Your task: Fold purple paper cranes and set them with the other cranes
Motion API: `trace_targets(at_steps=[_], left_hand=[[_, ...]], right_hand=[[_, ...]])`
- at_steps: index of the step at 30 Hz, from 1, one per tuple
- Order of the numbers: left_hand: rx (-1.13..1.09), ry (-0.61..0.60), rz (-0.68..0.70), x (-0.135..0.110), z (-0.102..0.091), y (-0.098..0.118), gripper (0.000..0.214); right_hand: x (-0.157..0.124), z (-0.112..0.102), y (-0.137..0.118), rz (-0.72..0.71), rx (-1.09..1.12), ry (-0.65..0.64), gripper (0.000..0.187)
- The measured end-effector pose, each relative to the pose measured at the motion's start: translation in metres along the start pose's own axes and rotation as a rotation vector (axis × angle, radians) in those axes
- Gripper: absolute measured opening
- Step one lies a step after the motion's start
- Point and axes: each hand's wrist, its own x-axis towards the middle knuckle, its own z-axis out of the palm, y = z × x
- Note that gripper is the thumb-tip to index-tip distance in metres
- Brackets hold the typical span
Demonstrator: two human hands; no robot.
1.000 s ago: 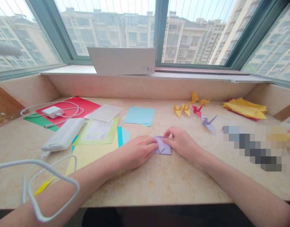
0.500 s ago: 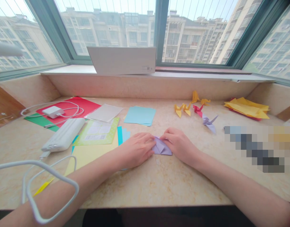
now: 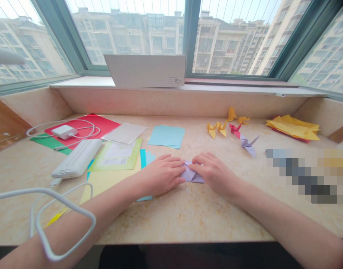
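A partly folded piece of purple origami paper (image 3: 191, 176) lies on the table between my two hands, with triangular flaps on its upper face. My left hand (image 3: 166, 175) lies flat over its left side, fingers stretched out and slightly apart, the tips resting on the paper. From the right, my right hand (image 3: 212, 168) has its fingers bent and pinched at the paper's upper right part. Its fingertips partly cover the folds there. A finished purple paper crane (image 3: 248, 145) stands farther back to the right.
Yellow cranes (image 3: 212, 130) and a red crane (image 3: 235, 129) stand behind my right hand. Blue sheets (image 3: 166, 136) lie at the back, a yellow paper stack (image 3: 294, 127) far right. At left are a white power bank (image 3: 77, 158), its cable (image 3: 67, 205) and a charger (image 3: 64, 131).
My left hand's fingers have straightened and flattened over the paper's left side. My right hand's fingers have shifted slightly over the folds. The view has moved a little.
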Motion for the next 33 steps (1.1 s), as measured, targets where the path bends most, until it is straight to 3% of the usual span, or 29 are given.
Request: trace_targets(at_steps=[7,11,18,33], left_hand=[[0.042,-0.005,-0.032,-0.001,0.003,0.001,0.032],[0.043,0.008,-0.059,-0.001,0.007,0.001,0.04],[0.052,0.027,-0.06,-0.001,0.008,0.003,0.035],[0.024,0.049,0.031,-0.002,0.015,-0.001,0.042]], right_hand=[[-0.003,-0.003,0.003,-0.086,0.106,-0.01,0.015],[-0.006,-0.002,0.009,-0.098,0.087,-0.028,0.018],[-0.006,-0.001,0.01,-0.081,0.111,-0.041,0.019],[-0.007,-0.032,0.008,-0.031,0.276,-0.262,0.026]])
